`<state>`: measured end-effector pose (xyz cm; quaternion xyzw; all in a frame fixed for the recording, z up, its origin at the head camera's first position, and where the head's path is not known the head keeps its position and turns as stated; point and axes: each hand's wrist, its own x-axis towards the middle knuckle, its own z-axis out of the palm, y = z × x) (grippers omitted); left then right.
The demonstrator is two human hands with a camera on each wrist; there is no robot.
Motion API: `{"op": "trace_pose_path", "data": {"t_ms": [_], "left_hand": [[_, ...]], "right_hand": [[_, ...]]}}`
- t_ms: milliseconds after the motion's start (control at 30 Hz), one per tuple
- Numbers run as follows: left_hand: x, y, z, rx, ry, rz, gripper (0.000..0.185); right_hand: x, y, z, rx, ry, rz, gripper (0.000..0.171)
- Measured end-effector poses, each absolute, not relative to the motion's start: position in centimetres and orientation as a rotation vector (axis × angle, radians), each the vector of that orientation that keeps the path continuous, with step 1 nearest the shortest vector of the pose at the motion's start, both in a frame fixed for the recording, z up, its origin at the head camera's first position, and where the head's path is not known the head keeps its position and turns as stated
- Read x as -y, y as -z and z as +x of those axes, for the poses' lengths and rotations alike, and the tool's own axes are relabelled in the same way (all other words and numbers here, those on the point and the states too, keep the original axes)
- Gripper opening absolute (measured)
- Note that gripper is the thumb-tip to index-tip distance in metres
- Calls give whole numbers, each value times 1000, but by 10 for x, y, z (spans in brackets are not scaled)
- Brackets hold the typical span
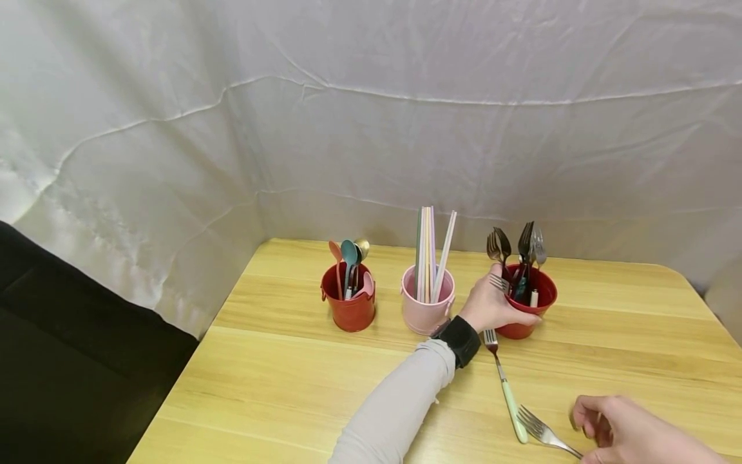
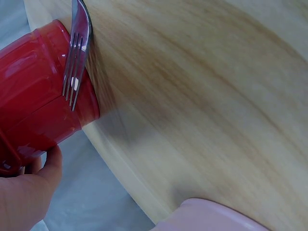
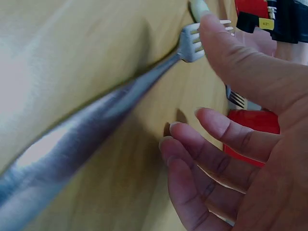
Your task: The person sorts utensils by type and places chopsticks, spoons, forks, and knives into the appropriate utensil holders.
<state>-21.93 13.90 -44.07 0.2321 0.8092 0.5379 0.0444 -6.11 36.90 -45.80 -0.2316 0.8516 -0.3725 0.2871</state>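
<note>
Wooden table [image 1: 608, 335], red bucket [image 1: 530, 303] of forks [image 1: 524, 248]

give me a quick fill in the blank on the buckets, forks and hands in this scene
1. The left hand grips the red metal bucket of forks, the one farthest ____ in the row.
2. The pink metal bucket holds pastel ____.
3. The green-handled fork lies flat on the wooden ____.
4. The right hand is beside an all-metal ____.

Missing words: right; chopsticks; table; fork
</note>
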Motion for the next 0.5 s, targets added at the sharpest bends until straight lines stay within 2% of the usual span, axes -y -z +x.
{"op": "trace_pose_path", "data": {"t_ms": [167, 500], "left_hand": [[-138, 440, -219, -2465, -1651, 717, 88], [-138, 440, -219, -2490, -1625, 713, 89]], "right_hand": [[-366, 462, -59, -2282, 927, -519, 33], [-364, 466, -56, -2449, 749, -661, 30]]}}
